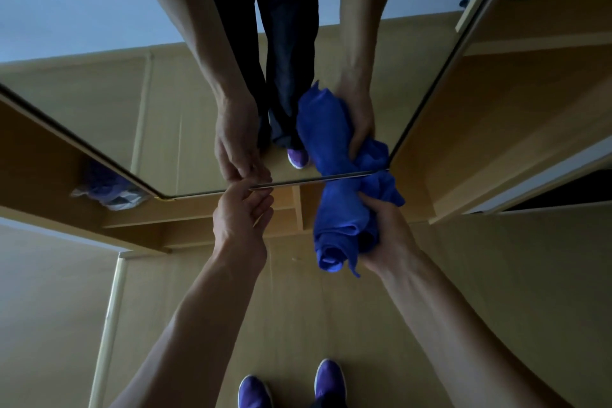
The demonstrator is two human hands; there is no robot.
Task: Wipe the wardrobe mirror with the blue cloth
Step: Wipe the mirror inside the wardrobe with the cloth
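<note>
- Pale wood panelling and shelving all around, and the wardrobe mirror (165, 129) fills the upper view, with its lower edge running straight across between the two hands.
- Right hand (387, 235) first: fingers wrapped firmly round the blue cloth (341, 225), which is bunched into a thick roll.
- One end of the roll pokes out below the fist, towards the person. The far end pushes up against the glass just above the fist, right on the mirror's lower edge and close to its right corner.
- Left hand (243, 212) sits well to the left of the grip, at that same lower edge. Its fingers are curled and the thumb tip is on the rim, but I can't tell whether it's pinching the edge or only resting there.
- As for the step, I'd call this wiping the bottom strip of the glass, with the left hand looking like it's there to steady the door.
- The next move, by my reading, calls for pressure through the wad and a sweep from the grip leftwards along the edge, or upwards into the open glass.
- A flatter cloth would probably cover more than this tight roll does.
- Purple shoes (328, 378) are planted far below the grip, on the wooden floor.
</note>
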